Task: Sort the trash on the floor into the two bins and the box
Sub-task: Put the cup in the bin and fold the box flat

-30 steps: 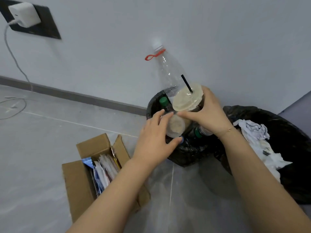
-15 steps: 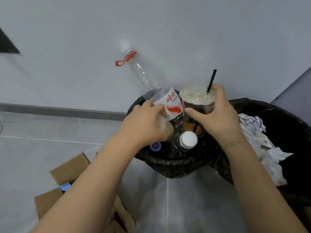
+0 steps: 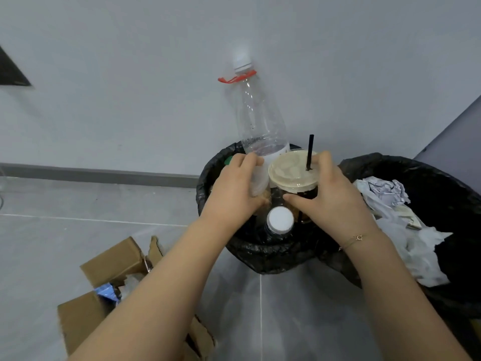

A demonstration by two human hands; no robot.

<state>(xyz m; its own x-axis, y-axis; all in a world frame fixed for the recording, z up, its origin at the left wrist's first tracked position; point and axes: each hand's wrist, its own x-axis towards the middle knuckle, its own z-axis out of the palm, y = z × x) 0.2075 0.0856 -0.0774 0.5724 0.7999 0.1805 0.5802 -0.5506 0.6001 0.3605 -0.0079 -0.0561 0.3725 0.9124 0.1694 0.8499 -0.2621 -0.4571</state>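
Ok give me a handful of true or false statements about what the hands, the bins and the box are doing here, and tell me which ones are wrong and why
1. The right hand grips a lidded cup with a black straw. True.
2. The cup is held over the cardboard box. False: it is over the left bin, the black-bagged one holding bottles.
3. A tall clear bottle stands out of that bin, its cap end up against the wall. True.
4. The right bin holds only bottles. False: crumpled paper shows in it.
5. The left hand rests on the floor. False: it grips a clear plastic item over the left bin.
6. A white-capped bottle sits between the two hands. True.
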